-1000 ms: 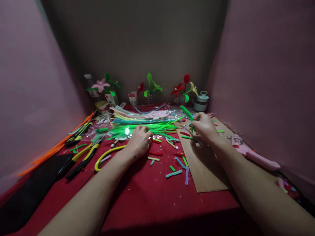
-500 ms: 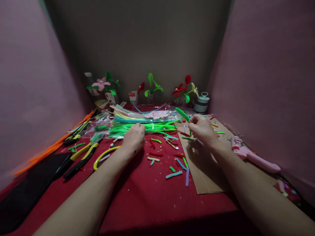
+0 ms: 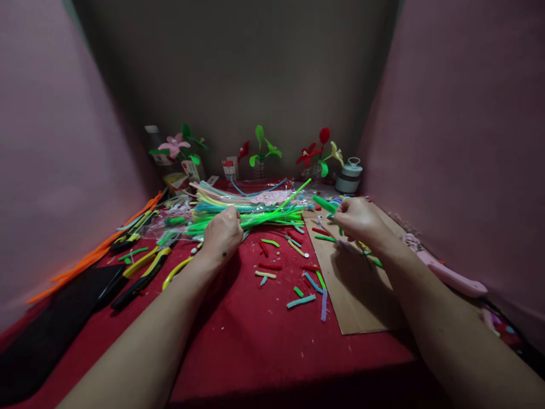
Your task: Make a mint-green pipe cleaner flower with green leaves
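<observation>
Well, the right hand [image 3: 360,220] grips one green piece [image 3: 323,204], three bouquets [image 3: 259,135] beyond.

The left grip [image 3: 223,233] partly hides a green stem [image 3: 300,191].

Two bare forearms reach forward. The left hand [image 3: 222,234] is a fist, back upward, its fingers [image 3: 237,224] curled under; a small dark dot marks the left wrist [image 3: 212,253] behind them. Well to the right of those fingers, the right hand [image 3: 359,220] appears to be pinching, partly hidden, its wrist and forearm [image 3: 438,318] slanting back rightward behind its fingers.
</observation>
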